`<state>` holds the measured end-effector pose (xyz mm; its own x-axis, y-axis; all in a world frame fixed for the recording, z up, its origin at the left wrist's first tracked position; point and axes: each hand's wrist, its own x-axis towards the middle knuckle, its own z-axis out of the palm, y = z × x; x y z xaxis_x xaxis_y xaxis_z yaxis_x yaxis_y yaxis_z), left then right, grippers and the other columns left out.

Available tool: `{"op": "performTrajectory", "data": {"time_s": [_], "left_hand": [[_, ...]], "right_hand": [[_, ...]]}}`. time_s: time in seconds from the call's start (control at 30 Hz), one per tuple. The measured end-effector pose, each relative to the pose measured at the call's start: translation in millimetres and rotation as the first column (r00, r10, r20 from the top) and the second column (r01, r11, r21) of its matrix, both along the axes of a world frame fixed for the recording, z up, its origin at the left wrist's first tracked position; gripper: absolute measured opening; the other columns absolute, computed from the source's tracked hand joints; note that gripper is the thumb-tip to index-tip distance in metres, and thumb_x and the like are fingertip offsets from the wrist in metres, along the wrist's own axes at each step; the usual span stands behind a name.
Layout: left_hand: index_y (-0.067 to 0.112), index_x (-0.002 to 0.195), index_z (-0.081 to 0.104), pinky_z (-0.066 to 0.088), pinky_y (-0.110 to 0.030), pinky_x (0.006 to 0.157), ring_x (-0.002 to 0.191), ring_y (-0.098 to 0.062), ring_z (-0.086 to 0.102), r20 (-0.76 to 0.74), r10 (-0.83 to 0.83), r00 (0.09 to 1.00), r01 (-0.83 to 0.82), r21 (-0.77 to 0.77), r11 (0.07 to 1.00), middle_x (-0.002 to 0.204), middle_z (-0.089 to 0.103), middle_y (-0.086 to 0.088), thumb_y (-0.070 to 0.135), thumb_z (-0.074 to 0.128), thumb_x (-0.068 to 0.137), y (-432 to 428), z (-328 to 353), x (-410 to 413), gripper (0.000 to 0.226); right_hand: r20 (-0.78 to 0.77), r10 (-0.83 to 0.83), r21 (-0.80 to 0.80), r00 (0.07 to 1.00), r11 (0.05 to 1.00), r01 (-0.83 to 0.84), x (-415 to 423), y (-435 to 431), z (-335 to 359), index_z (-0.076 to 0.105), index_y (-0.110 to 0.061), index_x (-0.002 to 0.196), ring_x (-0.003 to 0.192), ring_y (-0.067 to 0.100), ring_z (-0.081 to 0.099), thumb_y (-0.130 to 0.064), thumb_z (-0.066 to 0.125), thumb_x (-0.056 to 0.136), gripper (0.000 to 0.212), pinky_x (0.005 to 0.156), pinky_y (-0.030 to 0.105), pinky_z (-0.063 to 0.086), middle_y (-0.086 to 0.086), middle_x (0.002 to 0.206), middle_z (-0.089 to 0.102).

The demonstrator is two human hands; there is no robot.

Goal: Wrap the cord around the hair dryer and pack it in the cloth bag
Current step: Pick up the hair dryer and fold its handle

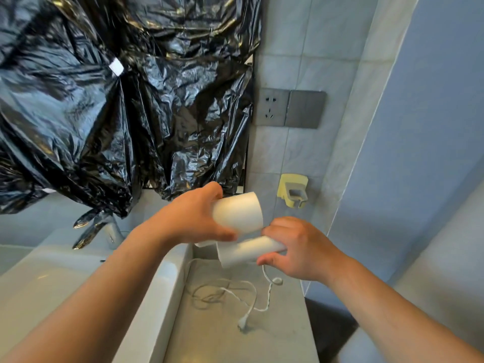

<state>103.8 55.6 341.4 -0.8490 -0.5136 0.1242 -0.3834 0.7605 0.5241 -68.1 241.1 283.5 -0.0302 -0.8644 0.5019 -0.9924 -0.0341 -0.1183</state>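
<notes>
I hold a white hair dryer in the air above the grey counter. My left hand grips its wide barrel from the left. My right hand is closed around the end of its handle, which points right. The white cord hangs from the handle and lies in loose loops on the counter, with its plug resting near the front. No cloth bag is in view.
A white sink with a chrome tap lies to the left. Black plastic sheeting covers the wall above. A wall socket and a yellow-grey holder sit on the tiled wall behind.
</notes>
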Motion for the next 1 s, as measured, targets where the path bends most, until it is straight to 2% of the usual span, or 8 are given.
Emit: {"op": "performTrajectory", "data": {"time_s": [0.03,0.1,0.27,0.4,0.53,0.67,0.83,1.0], "left_hand": [[0.034,0.105,0.053,0.056,-0.037,0.071,0.084,-0.015,0.063,0.027,-0.013,1.0,0.014,-0.04,0.999,0.094,0.062,0.011,0.054,0.084,0.053,3,8,-1,0.064],[0.035,0.106,0.061,0.057,-0.038,0.074,0.086,-0.013,0.064,-0.028,-0.027,0.999,0.026,-0.028,0.999,0.094,0.066,0.014,0.052,0.084,0.053,6,15,-3,0.06],[0.034,0.09,0.068,0.059,-0.035,0.064,0.073,-0.005,0.066,-0.18,0.031,0.983,-0.025,0.037,0.999,0.081,0.069,0.013,0.057,0.079,0.046,6,13,-5,0.05],[0.035,0.089,0.069,0.059,-0.032,0.057,0.068,-0.006,0.067,-0.254,0.085,0.963,-0.057,0.117,0.992,0.079,0.07,0.01,0.054,0.081,0.046,11,10,-8,0.048],[0.034,0.092,0.069,0.056,-0.028,0.053,0.069,-0.005,0.066,-0.303,0.146,0.942,-0.122,0.095,0.988,0.079,0.069,0.012,0.051,0.084,0.052,14,8,-12,0.046],[0.031,0.087,0.068,0.059,-0.035,0.05,0.065,-0.011,0.067,-0.382,0.275,0.882,-0.209,0.206,0.956,0.077,0.069,0.009,0.046,0.082,0.058,14,3,-15,0.035],[0.031,0.085,0.064,0.059,-0.038,0.058,0.068,-0.009,0.065,-0.392,0.36,0.847,-0.301,0.205,0.931,0.075,0.066,0.012,0.055,0.075,0.055,14,-1,-20,0.04],[0.031,0.089,0.059,0.057,-0.036,0.063,0.072,-0.008,0.064,-0.341,0.388,0.856,-0.324,0.232,0.917,0.08,0.065,0.012,0.056,0.076,0.057,18,-8,-23,0.044]], "right_hand": [[-0.024,0.002,-0.011,1.0,1.0,-0.003,1,0,5,0.069,-0.015,0.092,0.073,0.02,0.058,-0.066,0.06,0.078,0.053,0.063,0.036,0.05,0.0,0.079,0.062],[-0.082,-0.025,-0.047,0.996,0.999,0.021,0,1,12,0.069,-0.015,0.093,0.073,0.021,0.059,-0.065,0.062,0.076,0.052,0.063,0.036,0.051,0.0,0.079,0.064],[-0.292,-0.199,-0.115,0.935,0.978,0.172,13,-3,29,0.066,-0.016,0.082,0.068,0.022,0.057,-0.079,0.056,0.06,0.067,0.063,0.033,0.048,-0.002,0.073,0.062],[-0.268,-0.261,-0.231,0.927,0.952,0.201,8,-11,31,0.061,-0.017,0.067,0.06,0.024,0.051,-0.079,0.061,0.056,0.063,0.055,0.032,0.044,-0.001,0.062,0.055],[-0.269,-0.274,-0.282,0.923,0.939,0.196,1,-10,30,0.057,-0.017,0.062,0.056,0.024,0.049,-0.079,0.064,0.057,0.062,0.053,0.03,0.039,-0.001,0.058,0.054],[-0.262,-0.364,-0.352,0.894,0.898,0.263,1,-13,33,0.055,-0.018,0.058,0.05,0.024,0.052,-0.077,0.064,0.055,0.059,0.049,0.024,0.029,-0.001,0.055,0.054],[-0.265,-0.454,-0.28,0.851,0.88,0.382,7,-20,28,0.056,-0.02,0.057,0.046,0.024,0.056,-0.076,0.062,0.056,0.056,0.044,0.024,0.035,-0.003,0.052,0.057],[-0.339,-0.314,-0.171,0.887,0.947,0.271,-2,-27,32,0.056,-0.024,0.066,0.05,0.021,0.06,-0.069,0.058,0.064,0.045,0.045,0.025,0.03,-0.005,0.056,0.059]]}}
